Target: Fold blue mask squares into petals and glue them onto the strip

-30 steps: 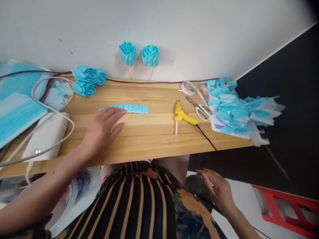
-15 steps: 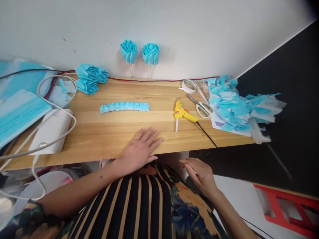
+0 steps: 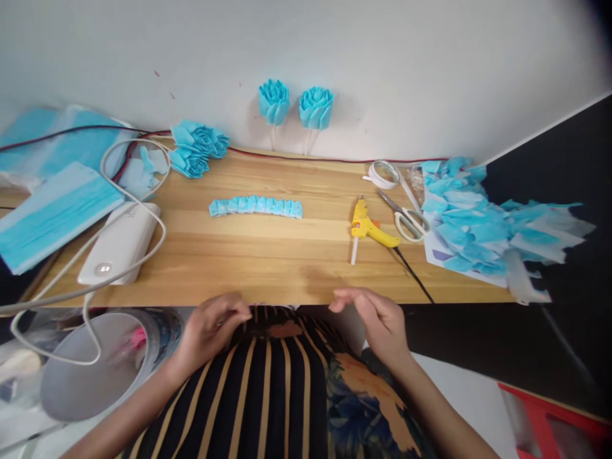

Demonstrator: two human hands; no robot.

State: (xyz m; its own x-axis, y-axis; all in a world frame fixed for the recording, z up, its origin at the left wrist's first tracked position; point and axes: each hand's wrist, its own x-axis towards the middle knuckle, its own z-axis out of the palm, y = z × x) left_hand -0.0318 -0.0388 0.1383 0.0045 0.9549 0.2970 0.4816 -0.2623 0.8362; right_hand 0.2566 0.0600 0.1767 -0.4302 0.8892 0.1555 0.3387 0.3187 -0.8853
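Observation:
My left hand [image 3: 210, 326] hovers at the front edge of the wooden table [image 3: 268, 261], above my striped lap, with its fingers curled in and nothing visible in them. My right hand [image 3: 375, 317] is level with it further right, fingers loosely spread and empty. A pleated blue paper strip [image 3: 255, 206] lies on the table beyond both hands, touched by neither. A yellow glue gun [image 3: 368, 228] lies to the right of the strip, nearest my right hand.
Scissors [image 3: 406, 217], a tape roll [image 3: 384, 173] and a heap of blue scraps [image 3: 478, 217] sit at the right. Two blue flowers on sticks [image 3: 294, 105] lean on the wall, more flowers [image 3: 196, 148] lie left. A white device [image 3: 119, 242] with cable, blue sheets [image 3: 52, 213], grey bowl [image 3: 90, 370].
My left hand slid from the pleated strip back across the table to the front edge and curled up. My right hand rose from beside my lap toward the table edge.

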